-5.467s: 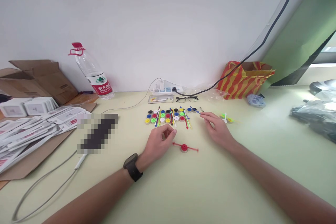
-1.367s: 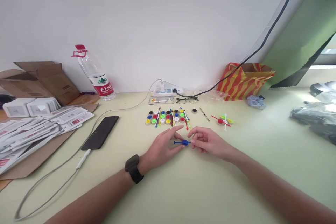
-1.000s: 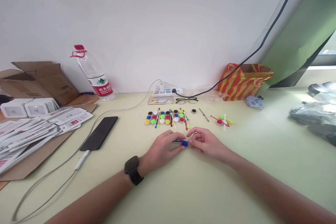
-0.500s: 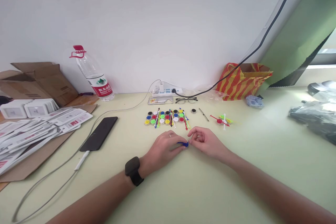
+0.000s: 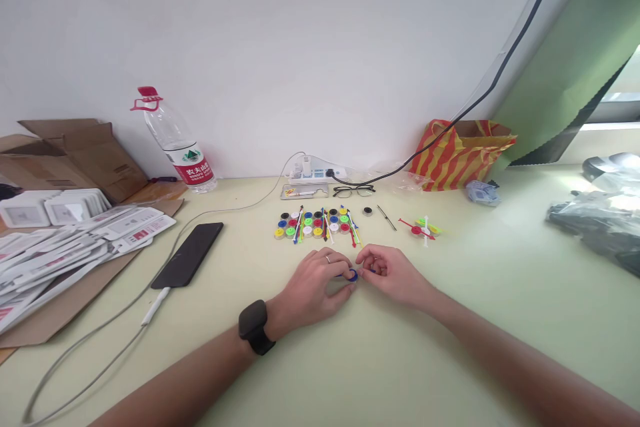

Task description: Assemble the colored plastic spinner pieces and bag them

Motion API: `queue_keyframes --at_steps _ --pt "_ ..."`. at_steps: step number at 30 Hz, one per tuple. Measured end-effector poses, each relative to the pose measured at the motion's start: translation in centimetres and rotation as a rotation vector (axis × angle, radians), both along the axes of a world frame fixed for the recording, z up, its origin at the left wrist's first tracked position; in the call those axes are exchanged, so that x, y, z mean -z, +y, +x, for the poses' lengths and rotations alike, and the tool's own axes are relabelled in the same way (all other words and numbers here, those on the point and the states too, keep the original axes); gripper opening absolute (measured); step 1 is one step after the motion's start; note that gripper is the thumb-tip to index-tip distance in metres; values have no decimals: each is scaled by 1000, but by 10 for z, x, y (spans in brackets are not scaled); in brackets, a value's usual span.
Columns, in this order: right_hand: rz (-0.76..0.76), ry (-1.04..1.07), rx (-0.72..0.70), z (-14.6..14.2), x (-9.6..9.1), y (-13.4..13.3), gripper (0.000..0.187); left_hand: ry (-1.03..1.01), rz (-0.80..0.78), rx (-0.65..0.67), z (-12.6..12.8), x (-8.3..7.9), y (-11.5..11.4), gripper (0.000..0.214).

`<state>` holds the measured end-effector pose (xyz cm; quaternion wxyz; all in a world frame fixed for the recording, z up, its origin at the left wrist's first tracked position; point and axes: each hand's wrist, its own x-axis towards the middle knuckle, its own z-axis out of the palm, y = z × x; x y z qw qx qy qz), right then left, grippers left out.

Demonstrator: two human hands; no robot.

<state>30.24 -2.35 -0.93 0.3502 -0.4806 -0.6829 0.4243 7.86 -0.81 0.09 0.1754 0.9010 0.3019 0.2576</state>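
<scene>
A small blue arrow spinner (image 5: 353, 275) with a round hub lies low over the table between my two hands. My left hand (image 5: 320, 283), wearing a ring and a black watch, grips the hub between thumb and fingers. The thumb and index finger of my right hand (image 5: 390, 273) pinch at the hub's right side, where a bit of blue arrow shows among the fingers. Beyond the hands, several coloured round bases (image 5: 313, 223) stand in rows, with loose arrows (image 5: 353, 227) laid across them. To the right, red, white and yellow spinners (image 5: 423, 231) lie overlapping.
A black round base (image 5: 367, 211) and a thin dark arrow (image 5: 387, 217) lie apart. Glasses (image 5: 353, 191), a clear case (image 5: 304, 192) and a power strip (image 5: 320, 174) are behind. Left are a phone (image 5: 187, 255), cable, bottle (image 5: 180, 147) and cards; right, a striped bag (image 5: 460, 157).
My left fingers have shifted over the blue hub, with the index finger curled onto it. A bit of blue now shows within my right fingers. The view has moved slightly.
</scene>
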Motion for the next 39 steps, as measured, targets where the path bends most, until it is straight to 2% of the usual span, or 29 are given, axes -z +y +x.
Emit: queue_keyframes --at_steps 6,11,16,19,22,26,29,34,37,39 --pt "70 -127 106 6 -10 -1 24 -38 -59 22 -4 -7 -1 23" --pt "108 -222 214 11 -20 -5 37 -161 -68 -115 -7 -9 -1 30" --pt "74 -30 216 14 -32 -8 44 -226 -86 -222 -9 -7 1 22" --pt "123 32 250 18 -33 -4 44 -233 -92 -253 -9 -5 2 20" --pt "166 -52 187 18 -28 -1 40 -203 -68 -188 -8 -5 1 18" --pt "93 -149 137 14 -23 -2 43 -164 11 -75 -6 -7 -1 21" --pt "24 -68 135 15 -24 -3 47 -184 24 -119 -7 -8 -2 20" --pt "6 65 278 21 -26 3 55 -208 -7 -166 -8 -8 -1 19" --pt "11 47 297 24 -22 8 53 -200 2 -147 -8 -8 -1 18" --pt "29 12 260 24 -19 10 50 -183 20 -116 -8 -8 -2 18"
